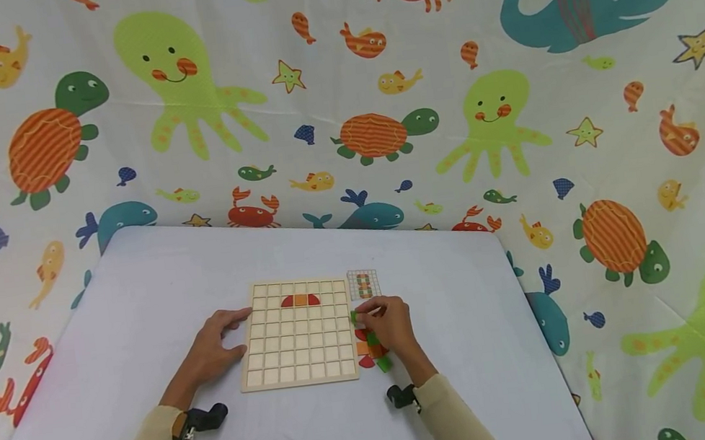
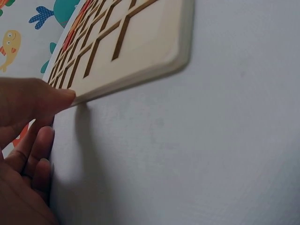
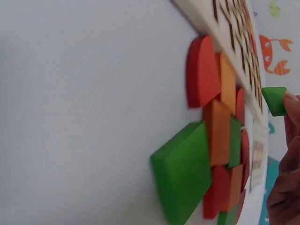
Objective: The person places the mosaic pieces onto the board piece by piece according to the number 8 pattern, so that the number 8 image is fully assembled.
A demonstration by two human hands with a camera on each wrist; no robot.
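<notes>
A wooden grid board [image 1: 299,383] lies on the table. In one of its upper rows, an orange square block [image 1: 300,300] sits between two red rounded blocks [image 1: 314,300]. My left hand [image 1: 210,349] is spread along the board's left edge, index finger near the upper part and thumb lower down. In the left wrist view the thumb [image 2: 61,99] touches the edge. My right hand [image 1: 393,325] pinches a small green block [image 3: 274,101] between thumb and fingertips, just off the board's right edge.
Loose red, orange and green blocks cluster right of the board, beneath my right hand; a green block [image 3: 185,171] lies nearest the right wrist camera. A gridded pattern card [image 1: 353,287] lies at the board's upper right. A sea-animal cloth [image 1: 308,58] hangs behind the white table [image 1: 450,274].
</notes>
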